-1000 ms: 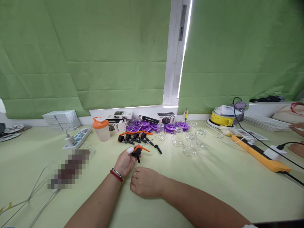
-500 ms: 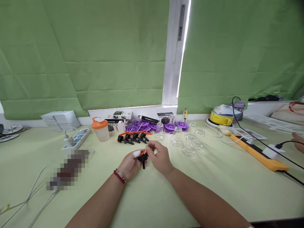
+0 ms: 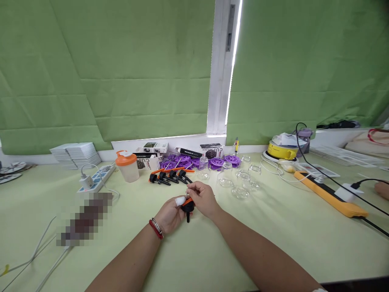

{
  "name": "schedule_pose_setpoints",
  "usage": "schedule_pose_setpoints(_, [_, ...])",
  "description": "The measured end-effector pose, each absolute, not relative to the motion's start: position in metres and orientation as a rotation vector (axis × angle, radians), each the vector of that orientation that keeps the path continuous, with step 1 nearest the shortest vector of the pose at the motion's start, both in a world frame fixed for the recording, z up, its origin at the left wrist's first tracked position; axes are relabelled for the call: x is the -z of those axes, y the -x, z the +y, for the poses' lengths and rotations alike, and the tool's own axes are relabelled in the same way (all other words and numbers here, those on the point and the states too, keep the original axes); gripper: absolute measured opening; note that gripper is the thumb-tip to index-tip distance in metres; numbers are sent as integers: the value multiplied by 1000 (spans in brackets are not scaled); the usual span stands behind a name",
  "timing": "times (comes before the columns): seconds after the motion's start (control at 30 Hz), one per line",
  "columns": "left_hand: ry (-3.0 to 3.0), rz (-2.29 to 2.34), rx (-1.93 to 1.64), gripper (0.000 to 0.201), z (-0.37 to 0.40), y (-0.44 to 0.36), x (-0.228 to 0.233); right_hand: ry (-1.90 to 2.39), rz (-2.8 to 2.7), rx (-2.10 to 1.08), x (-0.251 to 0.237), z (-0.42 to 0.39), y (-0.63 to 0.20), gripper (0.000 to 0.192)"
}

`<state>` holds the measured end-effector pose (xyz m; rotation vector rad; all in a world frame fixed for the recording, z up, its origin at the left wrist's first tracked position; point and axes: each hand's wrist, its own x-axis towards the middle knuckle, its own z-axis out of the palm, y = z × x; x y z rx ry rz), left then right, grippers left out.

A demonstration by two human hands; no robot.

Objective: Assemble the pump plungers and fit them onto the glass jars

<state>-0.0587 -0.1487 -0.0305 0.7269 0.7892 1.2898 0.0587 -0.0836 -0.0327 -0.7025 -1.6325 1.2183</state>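
Observation:
My left hand [image 3: 172, 215] is closed around a round black cap-like part [image 3: 187, 207] with a black stem pointing down and an orange strip [image 3: 187, 201] across its top. A white covering wraps the left thumb. Above that part, my right hand [image 3: 205, 199] pinches a thin pale rod [image 3: 187, 194] that meets the orange strip; its lower end is hard to make out. Just beyond both hands lie several similar black parts [image 3: 173, 175] with stems, some with orange strips. Clear plastic or glass vessels [image 3: 240, 192] stand to the right of my right hand.
Purple wheel-shaped pieces [image 3: 216, 163] and printed boxes [image 3: 148, 163] lie along the back. An orange-lidded shaker cup [image 3: 129, 172] is at left, near a white power strip [image 3: 100, 178]. An orange power strip [image 3: 331, 196] with cables lies right. Another person's hand [image 3: 382, 189] shows at the right edge.
The black part and my left hand have shifted slightly right and toward me. My right hand still pinches the rod, now held more upright.

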Motion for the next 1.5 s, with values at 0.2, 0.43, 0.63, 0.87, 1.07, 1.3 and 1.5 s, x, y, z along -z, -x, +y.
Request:
schedule_pose_setpoints(0.2, [-741, 805, -1267, 14, -150, 58, 28, 670, -1627, -1278, 33, -82, -59, 15])
schedule_pose_setpoints(0.43, [-697, 806, -1252, 11, -150, 59, 30, 639, -1731, -1264, 35, -81, -60, 13])
schedule_pose_setpoints(0.63, [-650, 776, -1322, 18, -143, 65, 36, 617, -2013, -988, 30, -87, -62, 11])
schedule_pose_setpoints(0.87, [-620, 738, -1355, 25, -142, 73, 34, 541, -2395, -480, 23, -93, -68, 35])
schedule_pose_setpoints(1.07, [-909, 795, -1259, 36, -152, 78, 22, 418, -2428, -349, 24, -91, -68, 32])
schedule_pose_setpoints(1.3, [-1028, 937, -1125, 38, -155, 79, 21, 309, -2488, -385, 27, -86, -69, 27])
schedule_pose_setpoints(1.5, [-1104, 975, -1020, 30, -153, 82, 26, 218, -2500, -363, 27, -80, -70, 25])
